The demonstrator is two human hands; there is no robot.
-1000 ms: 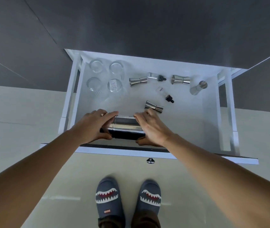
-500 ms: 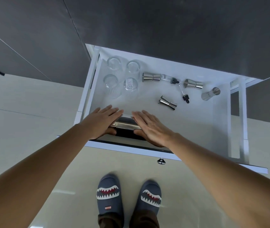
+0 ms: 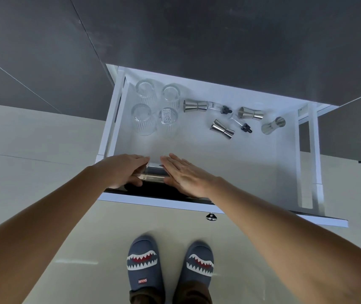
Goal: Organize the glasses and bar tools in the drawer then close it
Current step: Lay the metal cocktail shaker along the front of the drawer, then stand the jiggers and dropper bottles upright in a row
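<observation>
The white drawer [image 3: 230,167] is pulled out below me. A steel cocktail shaker [image 3: 154,175] lies on its side at the drawer's front left. My left hand [image 3: 124,170] cups its left end, fingers over the top and thumb under. My right hand [image 3: 186,176] lies flat with straight fingers against its right end. Several clear ribbed glasses [image 3: 144,119] stand grouped at the back left. Several steel jiggers [image 3: 222,129] and two small dropper bottles [image 3: 242,125] lie scattered across the back right.
The drawer front [image 3: 285,213] with a metal knob [image 3: 211,216] juts toward me over a pale floor. My feet in shark-pattern slippers [image 3: 144,266] stand just below it. Dark cabinet fronts [image 3: 197,36] rise behind the drawer. Bare drawer floor lies right of my hands.
Both hands lowered the shaker to the drawer's front left and flattened out from a full grip. The view shifted, so the drawer now sits further right.
</observation>
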